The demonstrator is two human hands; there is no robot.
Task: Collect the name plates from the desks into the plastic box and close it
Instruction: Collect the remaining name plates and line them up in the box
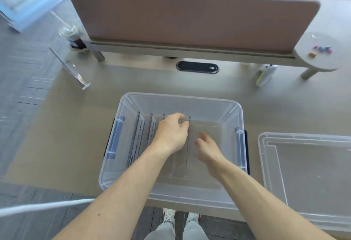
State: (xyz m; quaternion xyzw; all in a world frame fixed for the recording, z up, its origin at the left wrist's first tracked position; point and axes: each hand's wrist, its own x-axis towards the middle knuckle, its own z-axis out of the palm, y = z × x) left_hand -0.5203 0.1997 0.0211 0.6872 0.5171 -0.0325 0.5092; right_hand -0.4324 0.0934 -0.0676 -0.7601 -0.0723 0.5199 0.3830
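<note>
A clear plastic box (pixel 209 103) with blue side latches stands open on the desk in front of me. Several clear name plates stand on edge inside it, two with printed cards (pixel 139 135) at the left. Both hands are inside the box. My left hand (pixel 171 132) pinches the top edge of the rightmost clear plate (pixel 187 156). My right hand (pixel 208 149) hovers just right of that plate with fingers apart, holding nothing. The box's clear lid (pixel 313 167) lies flat on the desk to the right. Another clear name plate (pixel 73 70) stands on the desk at far left.
A brown divider screen (pixel 190 21) runs along the desk's back. An iced drink cup (pixel 73 36) sits at its left end, a round shelf with small candies (pixel 321 49) at its right. A cable port (pixel 197 67) and a white-yellow device (pixel 264 74) lie behind the box.
</note>
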